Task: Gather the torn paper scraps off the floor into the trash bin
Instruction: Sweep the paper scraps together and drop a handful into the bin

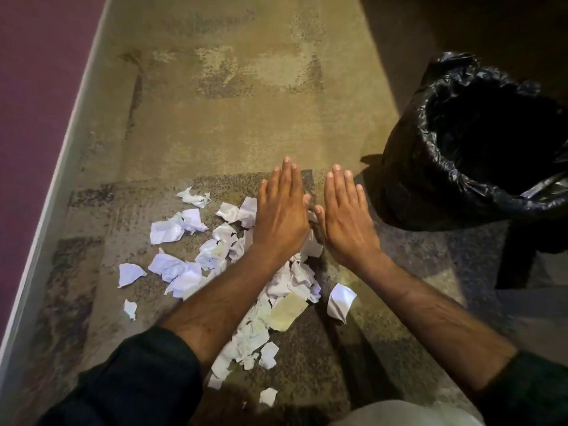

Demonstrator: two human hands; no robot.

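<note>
Several torn white paper scraps (pixel 175 269) lie scattered on the carpet in the lower middle, with one yellowish piece (pixel 285 312) among them. My left hand (pixel 281 210) and my right hand (pixel 344 215) are side by side, palms down, fingers straight, over the far end of the pile. Neither holds anything. Scraps under the palms and forearms are hidden. The trash bin (pixel 412 179), lined with a black plastic bag, stands to the right of my right hand, its mouth dark.
A white baseboard (pixel 58 167) and purple wall run along the left. A dark furniture leg (pixel 516 256) stands right of the bin. Patterned carpet (pixel 246 118) stretches ahead of my hands.
</note>
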